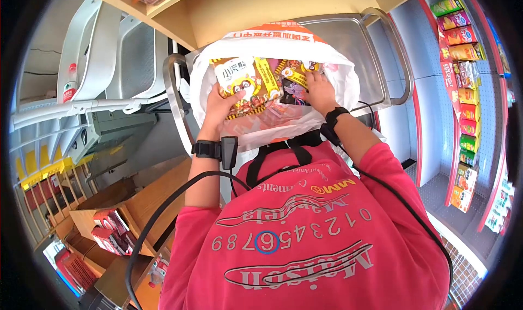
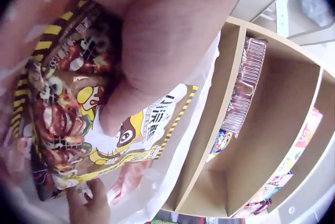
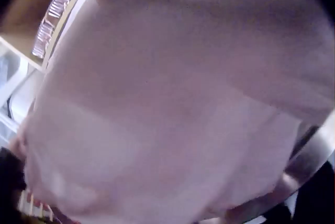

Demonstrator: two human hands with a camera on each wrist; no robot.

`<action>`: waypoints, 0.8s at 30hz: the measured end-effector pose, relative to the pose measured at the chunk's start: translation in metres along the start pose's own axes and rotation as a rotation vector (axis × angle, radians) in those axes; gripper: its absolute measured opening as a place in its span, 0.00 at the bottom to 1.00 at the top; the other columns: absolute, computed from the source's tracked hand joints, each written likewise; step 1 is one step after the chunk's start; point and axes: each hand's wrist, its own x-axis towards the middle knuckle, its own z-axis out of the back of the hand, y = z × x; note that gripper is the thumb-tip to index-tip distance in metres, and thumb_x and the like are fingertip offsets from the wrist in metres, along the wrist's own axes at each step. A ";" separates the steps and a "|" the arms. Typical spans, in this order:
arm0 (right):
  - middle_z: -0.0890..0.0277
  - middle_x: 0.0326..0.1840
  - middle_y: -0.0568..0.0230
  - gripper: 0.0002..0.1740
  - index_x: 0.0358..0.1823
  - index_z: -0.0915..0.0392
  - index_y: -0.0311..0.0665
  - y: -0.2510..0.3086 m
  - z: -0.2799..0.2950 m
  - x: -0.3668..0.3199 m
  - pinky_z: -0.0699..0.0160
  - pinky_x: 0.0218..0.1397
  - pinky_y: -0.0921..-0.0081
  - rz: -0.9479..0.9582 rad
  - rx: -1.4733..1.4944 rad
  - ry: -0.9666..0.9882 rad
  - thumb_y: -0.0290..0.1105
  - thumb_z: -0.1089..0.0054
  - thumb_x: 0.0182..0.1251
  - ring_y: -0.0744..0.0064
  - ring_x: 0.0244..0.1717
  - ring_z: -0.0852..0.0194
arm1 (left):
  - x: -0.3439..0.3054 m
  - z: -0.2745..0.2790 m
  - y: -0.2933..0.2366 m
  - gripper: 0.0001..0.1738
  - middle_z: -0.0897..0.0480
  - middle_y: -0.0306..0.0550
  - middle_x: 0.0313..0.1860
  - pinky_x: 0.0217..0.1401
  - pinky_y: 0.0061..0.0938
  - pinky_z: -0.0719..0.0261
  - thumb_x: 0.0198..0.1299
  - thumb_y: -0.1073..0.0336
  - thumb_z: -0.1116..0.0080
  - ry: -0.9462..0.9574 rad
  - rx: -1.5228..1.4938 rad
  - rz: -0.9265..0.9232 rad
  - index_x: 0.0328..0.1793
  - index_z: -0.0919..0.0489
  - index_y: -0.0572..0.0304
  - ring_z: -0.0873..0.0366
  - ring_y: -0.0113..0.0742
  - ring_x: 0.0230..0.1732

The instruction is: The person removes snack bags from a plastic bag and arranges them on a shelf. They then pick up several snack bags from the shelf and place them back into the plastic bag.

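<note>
A white plastic bag with red print stands open before me, holding several snack packets. My left hand grips a yellow and brown snack packet with a cartoon bear on it, the thumb lying across its front. In the left wrist view that packet tilts inside the bag, and the fingers behind it are hidden. My right hand reaches into the bag and holds a dark purple and yellow packet by its side. White plastic covers most of the right wrist view, hiding the right fingers there.
The bag rests by a metal-framed chair. A wooden shelf rises behind it. Hanging snack packs line the rack at right. White chairs and a cardboard box stand at left. A black cable crosses near my arms.
</note>
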 end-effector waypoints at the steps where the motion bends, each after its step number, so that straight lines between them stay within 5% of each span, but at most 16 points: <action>1: 0.32 0.53 0.51 0.27 0.58 0.36 0.35 0.002 0.006 0.001 0.29 0.56 0.63 -0.017 0.008 0.028 0.32 0.45 0.56 0.53 0.56 0.33 | 0.000 0.004 0.000 0.26 0.21 0.47 0.45 0.46 0.25 0.23 0.47 0.73 0.33 -0.010 -0.018 -0.003 0.52 0.31 0.69 0.22 0.30 0.42; 5: 0.29 0.49 0.51 0.24 0.57 0.34 0.36 -0.009 0.002 0.010 0.23 0.48 0.67 0.054 -0.024 0.032 0.29 0.48 0.57 0.56 0.49 0.27 | -0.005 0.013 -0.009 0.24 0.20 0.47 0.45 0.46 0.25 0.23 0.49 0.74 0.35 -0.004 -0.089 -0.027 0.52 0.30 0.69 0.22 0.30 0.42; 11: 0.22 0.38 0.55 0.16 0.46 0.23 0.42 -0.011 0.016 0.023 0.22 0.43 0.64 -0.025 -0.182 0.289 0.28 0.47 0.54 0.57 0.40 0.22 | -0.013 0.008 -0.012 0.25 0.21 0.48 0.46 0.48 0.25 0.24 0.50 0.73 0.35 -0.049 -0.080 -0.046 0.53 0.31 0.68 0.22 0.30 0.44; 14: 0.21 0.33 0.57 0.11 0.36 0.20 0.42 0.006 0.043 0.018 0.22 0.38 0.64 -0.096 0.147 -0.198 0.25 0.48 0.52 0.57 0.36 0.21 | -0.015 0.007 -0.010 0.25 0.21 0.48 0.47 0.48 0.25 0.24 0.51 0.73 0.36 -0.050 -0.088 -0.064 0.54 0.32 0.69 0.22 0.31 0.45; 17: 0.22 0.36 0.56 0.10 0.29 0.19 0.45 0.012 0.084 0.022 0.25 0.41 0.65 -0.151 0.460 -0.215 0.23 0.49 0.51 0.54 0.39 0.23 | -0.014 0.008 -0.008 0.24 0.22 0.49 0.47 0.48 0.26 0.24 0.52 0.73 0.38 -0.060 -0.068 -0.066 0.54 0.33 0.69 0.23 0.32 0.45; 20: 0.24 0.35 0.56 0.09 0.25 0.22 0.40 0.004 0.106 0.024 0.26 0.44 0.68 0.164 0.557 -0.544 0.20 0.51 0.50 0.55 0.40 0.25 | -0.015 0.009 -0.011 0.23 0.22 0.49 0.48 0.49 0.27 0.25 0.53 0.74 0.39 -0.020 -0.110 -0.077 0.55 0.33 0.70 0.23 0.33 0.46; 24: 0.24 0.34 0.60 0.11 0.24 0.24 0.36 0.024 0.162 0.009 0.29 0.48 0.77 0.176 0.926 -0.529 0.13 0.53 0.48 0.67 0.43 0.26 | -0.023 0.003 -0.019 0.23 0.22 0.50 0.48 0.50 0.27 0.25 0.53 0.75 0.41 0.042 -0.106 -0.102 0.55 0.33 0.71 0.23 0.33 0.47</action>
